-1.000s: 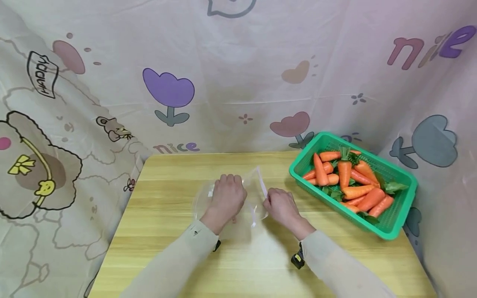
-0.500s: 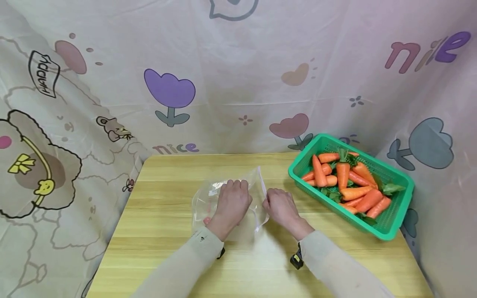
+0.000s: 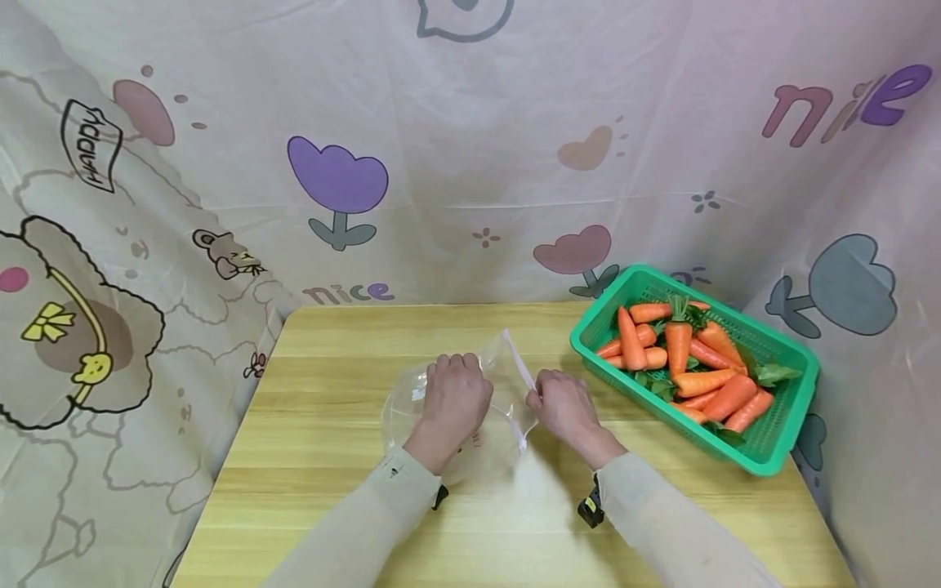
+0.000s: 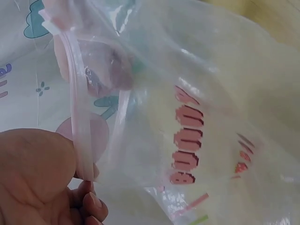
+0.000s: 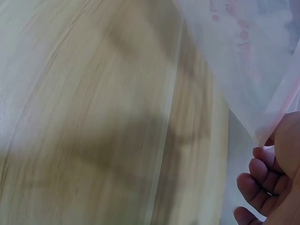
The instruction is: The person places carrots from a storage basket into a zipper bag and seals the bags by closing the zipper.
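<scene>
A clear plastic zip bag (image 3: pixel 412 408) with a pale pink zip strip along its mouth hangs between my two hands over the table. My left hand (image 3: pixel 453 404), its knuckles up, grips the bag's edge. In the left wrist view, the thumb and fingers of that hand pinch the end of the zip strip (image 4: pixel 80 117), and red "BUNNY" lettering (image 4: pixel 187 136) shows on the film. My right hand (image 3: pixel 566 412) holds the opposite side of the mouth. In the right wrist view, its thumb and forefinger pinch a corner of the bag (image 5: pixel 248 89), the other fingers curled below.
To the right, a green plastic basket (image 3: pixel 797 408) stands at a slant on the wooden table (image 3: pixel 331 490). Several orange carrots (image 3: pixel 731 396) and some green leaves (image 3: pixel 775 373) lie in it. A printed cloth (image 3: pixel 470 163) hangs behind the table and along both sides.
My right hand has shifted slightly to the right, and the near part of the zip strip has moved right too. My left hand went a little right, then partly back. The basket stays put.
</scene>
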A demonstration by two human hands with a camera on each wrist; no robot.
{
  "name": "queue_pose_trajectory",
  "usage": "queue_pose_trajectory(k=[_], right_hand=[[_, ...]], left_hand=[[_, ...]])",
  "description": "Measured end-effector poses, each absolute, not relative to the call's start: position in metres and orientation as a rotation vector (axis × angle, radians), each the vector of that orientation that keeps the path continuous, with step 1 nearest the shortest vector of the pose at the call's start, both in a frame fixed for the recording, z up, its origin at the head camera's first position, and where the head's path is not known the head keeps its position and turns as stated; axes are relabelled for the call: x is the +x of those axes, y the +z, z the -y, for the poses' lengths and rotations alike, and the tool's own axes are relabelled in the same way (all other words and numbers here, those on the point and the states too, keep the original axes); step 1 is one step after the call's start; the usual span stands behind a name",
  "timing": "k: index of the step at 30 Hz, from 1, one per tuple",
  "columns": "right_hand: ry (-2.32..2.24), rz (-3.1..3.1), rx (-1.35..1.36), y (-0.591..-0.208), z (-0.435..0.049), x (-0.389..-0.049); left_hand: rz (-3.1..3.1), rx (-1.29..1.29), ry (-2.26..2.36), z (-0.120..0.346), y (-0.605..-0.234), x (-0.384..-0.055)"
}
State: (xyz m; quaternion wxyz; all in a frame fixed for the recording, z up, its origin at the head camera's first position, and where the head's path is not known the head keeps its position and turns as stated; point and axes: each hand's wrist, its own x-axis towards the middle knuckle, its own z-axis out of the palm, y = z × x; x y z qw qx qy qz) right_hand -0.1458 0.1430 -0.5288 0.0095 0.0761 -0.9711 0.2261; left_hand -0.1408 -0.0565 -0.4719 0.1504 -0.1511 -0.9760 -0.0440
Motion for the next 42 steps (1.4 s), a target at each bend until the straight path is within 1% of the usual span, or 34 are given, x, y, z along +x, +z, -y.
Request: queue_pose_trajectory(k=[7, 11, 15, 19, 23, 27, 31, 42], right_hand=[[0.749, 3.000, 0.238, -0.525, -0.140, -0.146], [0.738, 2.919, 0.233, -0.516, -0.150, -0.147], [0.614, 2.739, 0.301, -0.503, -0.174, -0.154], [0.446, 2.583, 0.368, -0.492, -0.207, -0.167], [0.310, 2.521, 0.359, -0.486, -0.246, -0.181], [0.235, 2.668, 0.217, -0.485, -0.278, -0.190], [0.175, 2.906, 0.108, -0.491, -0.295, -0.195], [0.016, 3.185, 0.120, -0.512, -0.310, -0.207]], left_hand=[[2.868, -0.389, -0.192, 0.055, -0.471, -0.143], [2.886, -0.366, -0.248, 0.056, -0.469, -0.143], [2.884, -0.340, -0.311, 0.057, -0.468, -0.142], [2.871, -0.316, -0.348, 0.059, -0.467, -0.141], [2.842, -0.322, -0.375, 0.061, -0.467, -0.141], [2.828, -0.323, -0.384, 0.062, -0.468, -0.141], [2.840, -0.318, -0.383, 0.063, -0.469, -0.141], [2.904, -0.302, -0.365, 0.063, -0.471, -0.141]])
